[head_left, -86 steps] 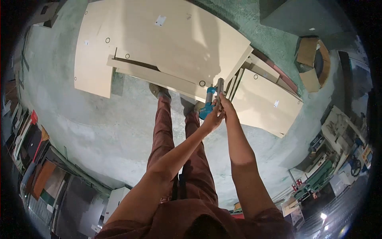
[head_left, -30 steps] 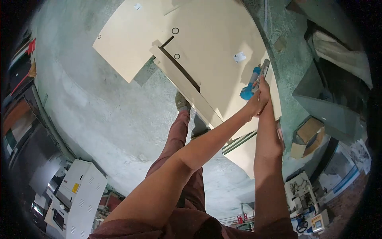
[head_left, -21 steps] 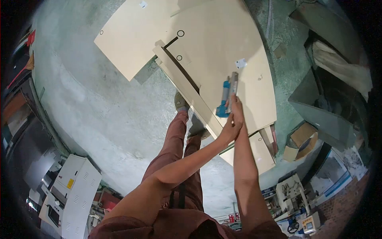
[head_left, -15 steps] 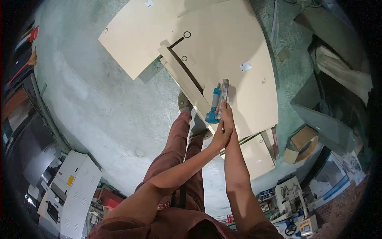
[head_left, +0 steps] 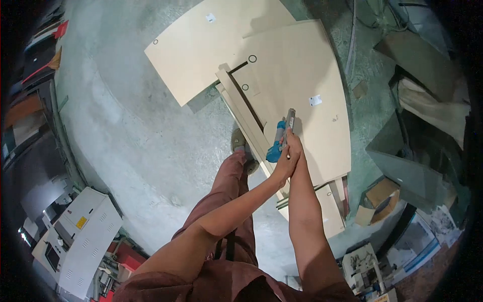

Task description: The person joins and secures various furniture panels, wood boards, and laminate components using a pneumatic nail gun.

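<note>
A blue and silver power tool (head_left: 279, 136) is held above the right part of a large pale panel (head_left: 322, 141). My right hand (head_left: 294, 145) is wrapped round the tool at its near end. My left hand (head_left: 286, 165) is closed at the tool's near end too, touching my right hand; what its fingers grip is too small to make out. Below the tool runs a long raised strip (head_left: 242, 111) with a dark gap along it. A small white label (head_left: 315, 100) lies on the panel beyond the tool.
A second pale panel (head_left: 188, 55) extends to the upper left. At the right are a grey bin (head_left: 407, 166) and an open cardboard box (head_left: 378, 201). A white machine cabinet (head_left: 89, 241) stands at the lower left, and my feet are beside the strip.
The panels appear lower and mostly further right in view. Both hands and the tool have shifted slightly down and right, and the tool looks more foreshortened. My feet have moved closer together.
</note>
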The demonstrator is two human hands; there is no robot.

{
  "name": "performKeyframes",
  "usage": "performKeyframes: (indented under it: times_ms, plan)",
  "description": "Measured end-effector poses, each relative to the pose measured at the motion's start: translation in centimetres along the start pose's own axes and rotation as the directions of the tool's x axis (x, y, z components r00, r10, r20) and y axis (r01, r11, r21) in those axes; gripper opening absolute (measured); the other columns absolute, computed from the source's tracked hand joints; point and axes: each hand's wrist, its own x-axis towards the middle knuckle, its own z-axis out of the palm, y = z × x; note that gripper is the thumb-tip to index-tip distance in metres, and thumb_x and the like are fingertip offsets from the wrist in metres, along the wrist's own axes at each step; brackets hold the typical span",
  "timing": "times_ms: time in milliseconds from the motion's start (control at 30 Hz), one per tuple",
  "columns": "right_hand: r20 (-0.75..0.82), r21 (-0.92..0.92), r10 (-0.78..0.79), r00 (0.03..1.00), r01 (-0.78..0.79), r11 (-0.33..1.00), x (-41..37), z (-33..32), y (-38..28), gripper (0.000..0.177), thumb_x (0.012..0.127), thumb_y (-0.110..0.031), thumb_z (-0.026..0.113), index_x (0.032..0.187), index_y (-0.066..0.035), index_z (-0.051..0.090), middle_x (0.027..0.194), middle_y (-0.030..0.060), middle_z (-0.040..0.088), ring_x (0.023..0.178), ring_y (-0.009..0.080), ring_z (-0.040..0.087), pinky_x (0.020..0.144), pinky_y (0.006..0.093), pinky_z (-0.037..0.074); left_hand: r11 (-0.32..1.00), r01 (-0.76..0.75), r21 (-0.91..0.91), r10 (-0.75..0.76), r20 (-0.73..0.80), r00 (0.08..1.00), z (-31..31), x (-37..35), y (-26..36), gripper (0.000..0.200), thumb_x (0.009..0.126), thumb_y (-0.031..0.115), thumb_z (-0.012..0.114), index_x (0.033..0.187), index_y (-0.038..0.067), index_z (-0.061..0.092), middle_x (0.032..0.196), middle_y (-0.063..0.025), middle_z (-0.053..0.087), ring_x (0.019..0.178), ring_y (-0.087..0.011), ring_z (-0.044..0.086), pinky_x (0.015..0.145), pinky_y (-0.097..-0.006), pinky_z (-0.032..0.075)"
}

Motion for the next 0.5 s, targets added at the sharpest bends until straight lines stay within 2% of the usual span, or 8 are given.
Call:
performKeyframes:
  times_ms: [67, 133, 167, 233, 267, 333, 400, 500]
  plan:
    - [0.024, -0.039, 0.012, 1.0, -0.012, 0.999, 0.6, 0.4, -0.8, 0.049, 0.085, -0.045, 0.037, 0.074, 0.0, 0.054, 0.057, 0.0085, 0.052, 0.05, 0.0184, 0.051, 0.047, 0.03, 0.041, 0.999, -0.023, -0.038, 0.024, 0.016, 1.0, -0.4, -0.4, 1.5, 0.066, 0.082, 0.036, 0.05, 0.132, 0.006, 0.019, 0.112, -0.0158, 0.044, 0.087, -0.0181, 0.05, 0.068, -0.0311, 0.045]
    - [-0.088, -0.131, -0.034, 0.996, 0.023, 0.991, 0.4, 0.6, 0.3, 0.052, 0.085, -0.045, 0.035, 0.067, 0.0, 0.053, 0.054, 0.0101, 0.052, 0.049, 0.0206, 0.051, 0.046, 0.0321, 0.04, 0.974, 0.185, -0.129, -0.172, 0.101, 0.98, -1.1, -1.7, 1.9, 0.07, 0.08, 0.038, 0.052, 0.13, 0.002, 0.019, 0.121, -0.0184, 0.038, 0.1, -0.0223, 0.048, 0.075, -0.0298, 0.044]
    - [-0.078, -0.111, -0.035, 0.996, 0.026, 0.994, 0.3, 0.8, 0.5, 0.053, 0.085, -0.045, 0.034, 0.068, 0.0, 0.054, 0.055, 0.0107, 0.054, 0.049, 0.0217, 0.051, 0.047, 0.0341, 0.04, 0.977, 0.175, -0.126, -0.163, 0.1, 0.982, -1.4, -1.9, 1.5, 0.07, 0.08, 0.038, 0.052, 0.13, 0.002, 0.019, 0.121, -0.0184, 0.038, 0.1, -0.0223, 0.048, 0.075, -0.0298, 0.044]
    - [-0.092, -0.13, -0.079, 0.993, 0.066, 0.989, 0.1, 1.2, 0.6, 0.053, 0.085, -0.045, 0.034, 0.068, 0.0, 0.054, 0.055, 0.0106, 0.054, 0.049, 0.0219, 0.051, 0.048, 0.0342, 0.04, 0.981, 0.14, -0.136, -0.122, 0.132, 0.984, -1.6, -1.5, 0.6, 0.071, 0.081, 0.04, 0.051, 0.134, 0.011, 0.013, 0.11, -0.0131, 0.045, 0.087, -0.0185, 0.05, 0.068, -0.0348, 0.046]
    - [-0.109, -0.145, -0.099, 0.989, 0.082, 0.986, 0.0, 1.3, 0.7, 0.053, 0.085, -0.045, 0.034, 0.068, 0.0, 0.055, 0.055, 0.0104, 0.054, 0.049, 0.022, 0.052, 0.048, 0.0342, 0.04, 0.982, 0.135, -0.131, -0.116, 0.139, 0.984, -1.8, -1.3, 0.7, 0.071, 0.081, 0.04, 0.051, 0.134, 0.011, 0.013, 0.11, -0.0131, 0.045, 0.087, -0.0185, 0.05, 0.068, -0.0348, 0.046]
    - [-0.122, -0.194, -0.089, 0.989, 0.064, 0.979, 0.1, 1.6, 0.2, 0.048, 0.085, -0.042, 0.038, 0.076, 0.002, 0.054, 0.055, 0.01, 0.053, 0.05, 0.0206, 0.052, 0.046, 0.0331, 0.04, 0.955, 0.271, -0.117, -0.247, 0.185, 0.951, -2.3, -1.9, 2.2, 0.073, 0.08, 0.041, 0.052, 0.134, 0.012, 0.013, 0.105, -0.0122, 0.047, 0.081, -0.0181, 0.052, 0.067, -0.0337, 0.045]
    - [-0.075, -0.2, -0.274, 0.959, 0.255, 0.946, 0.2, 2.5, -0.8, 0.041, 0.084, -0.04, 0.044, 0.085, 0.001, 0.051, 0.054, 0.0076, 0.051, 0.048, 0.0176, 0.05, 0.044, 0.0306, 0.039, 0.956, 0.265, -0.127, -0.245, 0.152, 0.958, -2.2, -2.0, 4.2, 0.073, 0.08, 0.04, 0.052, 0.134, 0.011, 0.013, 0.101, -0.0114, 0.048, 0.079, -0.0176, 0.052, 0.067, -0.0334, 0.046]
    - [0.019, -0.189, -0.262, 0.965, 0.261, 0.947, -2.0, 5.6, -7.3, 0.035, 0.083, -0.039, 0.048, 0.083, -0.004, 0.051, 0.059, 0.0035, 0.049, 0.048, 0.0126, 0.048, 0.044, 0.0273, 0.039, 0.965, 0.221, -0.144, -0.205, 0.118, 0.972, -3.8, 0.3, 7.7, 0.073, 0.08, 0.039, 0.052, 0.134, 0.01, 0.012, 0.093, -0.0096, 0.05, 0.076, -0.0158, 0.052, 0.066, -0.0328, 0.045]
